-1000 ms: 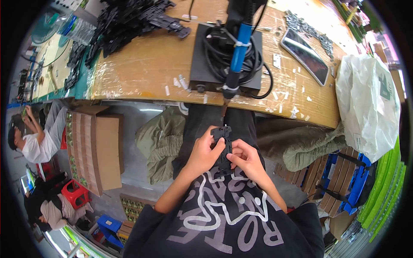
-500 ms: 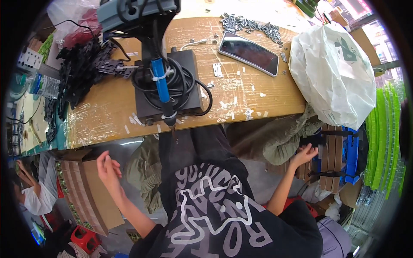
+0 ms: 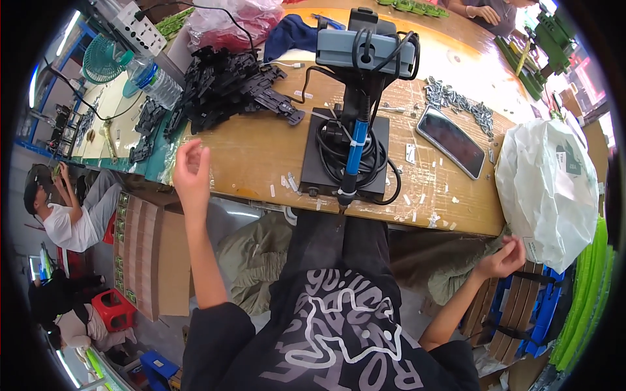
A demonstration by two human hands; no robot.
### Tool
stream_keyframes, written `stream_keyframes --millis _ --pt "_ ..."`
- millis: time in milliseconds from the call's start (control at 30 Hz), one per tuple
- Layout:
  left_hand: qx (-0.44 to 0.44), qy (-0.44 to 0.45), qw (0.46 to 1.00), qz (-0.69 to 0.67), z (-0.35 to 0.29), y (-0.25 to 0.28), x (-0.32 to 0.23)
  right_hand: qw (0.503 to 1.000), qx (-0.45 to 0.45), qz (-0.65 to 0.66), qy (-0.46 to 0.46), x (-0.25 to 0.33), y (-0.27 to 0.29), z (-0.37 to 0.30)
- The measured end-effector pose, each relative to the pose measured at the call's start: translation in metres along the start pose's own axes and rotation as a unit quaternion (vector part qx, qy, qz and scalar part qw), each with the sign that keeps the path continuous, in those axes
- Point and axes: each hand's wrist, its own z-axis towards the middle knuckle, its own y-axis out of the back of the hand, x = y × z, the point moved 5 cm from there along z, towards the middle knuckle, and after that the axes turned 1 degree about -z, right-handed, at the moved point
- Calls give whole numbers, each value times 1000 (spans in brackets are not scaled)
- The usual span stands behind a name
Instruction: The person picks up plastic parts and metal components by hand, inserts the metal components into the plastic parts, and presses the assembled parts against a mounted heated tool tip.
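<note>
My left hand [image 3: 192,171] is raised at the table's front edge, its fingers loosely bent and apart, with nothing in them. Just beyond it lies a heap of black plastic parts [image 3: 222,91]. To the right, my right hand [image 3: 501,259] hangs below the table edge, close by a white plastic bag [image 3: 544,189]. Its fingers are loosely curled, and nothing shows in them. Between the hands, a blue-handled pen-shaped tool [image 3: 356,148] points down over the table edge, in front of a black box [image 3: 313,156] with coiled black cable.
A grey device on a black stand [image 3: 365,52] rises above the box. A phone [image 3: 450,141] and loose screws [image 3: 460,104] lie on the table [image 3: 248,163]. Far left are a water bottle [image 3: 156,83], a carton [image 3: 173,260] and a seated person [image 3: 65,218]; another person's hand [image 3: 484,13] is at the far side.
My view has swung left, so the table things sit further right. My left hand has risen from below the table to its front edge. My right hand is now closer to the white bag.
</note>
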Motion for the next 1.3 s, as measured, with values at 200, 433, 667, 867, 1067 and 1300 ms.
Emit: stream_keyframes --millis 200,433,667,867,1067,1300 --pt "-11 -87 996 -8 98 -35 -10 962 265 -40 -54 42 -122 65" --pt "73 -95 977 174 204 -64 38 901 434 -22 2 27 -215 80" --pt "15 -115 987 112 196 -54 17 870 490 -34 -36 -24 -262 63" --pt "-133 -144 980 17 186 -5 7 868 464 -177 24 -38 -279 57" --pt "-171 -17 936 -306 122 28 -16 862 480 -159 22 -59 -281 57" --pt "37 283 732 -618 -16 -1 -44 930 352 25 -104 30 -215 58"
